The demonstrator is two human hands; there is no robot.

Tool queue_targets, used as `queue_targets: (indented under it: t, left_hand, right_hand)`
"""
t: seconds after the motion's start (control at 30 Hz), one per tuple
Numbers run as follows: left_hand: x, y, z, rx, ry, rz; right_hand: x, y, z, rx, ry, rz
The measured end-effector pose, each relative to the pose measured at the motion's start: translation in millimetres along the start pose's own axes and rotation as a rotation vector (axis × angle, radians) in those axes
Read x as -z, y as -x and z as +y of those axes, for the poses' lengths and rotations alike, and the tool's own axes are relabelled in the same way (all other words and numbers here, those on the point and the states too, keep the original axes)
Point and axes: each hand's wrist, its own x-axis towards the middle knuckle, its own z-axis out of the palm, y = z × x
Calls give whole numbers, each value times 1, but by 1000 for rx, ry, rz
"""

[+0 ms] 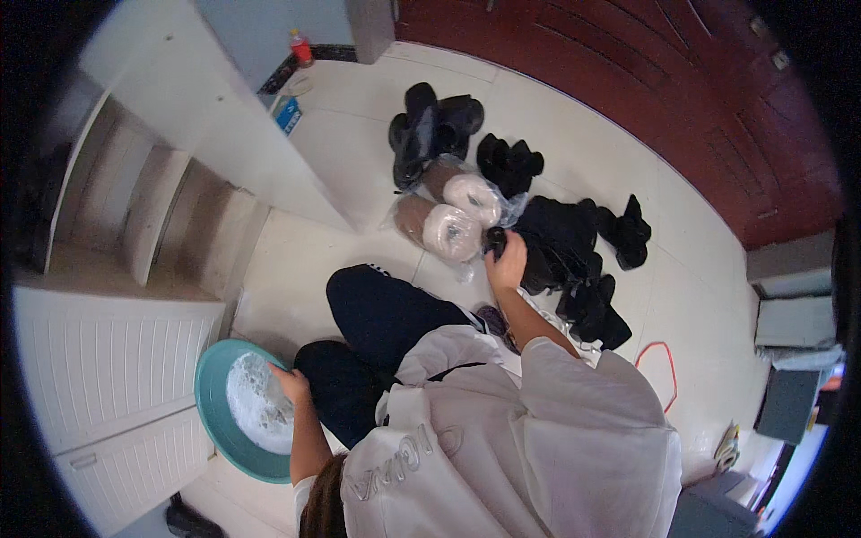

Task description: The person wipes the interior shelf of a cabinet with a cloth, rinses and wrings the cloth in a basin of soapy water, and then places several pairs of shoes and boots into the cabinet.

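Note:
At the lower left my left hand reaches over the near rim of a green basin. White suds float on the basin's water. Something greyish lies by my fingertips, and I cannot tell whether they hold it. My right hand is closed around a small black object, perhaps part of a shoe. It is beside a pair of white and brown slippers or shoes wrapped in clear plastic. Just right of that hand is a heap of black shoes on the floor.
More black shoes stand near black boots, with others to the right. An open white cabinet borders the left side. A dark red door closes the far side. A red-labelled bottle stands in the corner.

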Motion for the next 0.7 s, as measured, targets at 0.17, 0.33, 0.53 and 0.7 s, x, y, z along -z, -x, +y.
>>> queue_targets:
  t: [0.17,0.33,0.53,0.7]
  left_hand:
    - [25,7,44,64,-102,-67]
    - [7,-7,16,3,-93,-7]
    - [-4,-17,-7,22,-34,-67]
    - [-1,-16,1,106,4,-131]
  right_hand:
    - [20,8,76,-242,404,241]
    - [37,14,112,-317,478,18]
    - [57,-20,120,-454,220,-52]
    - [55,-57,140,-276,344,300]
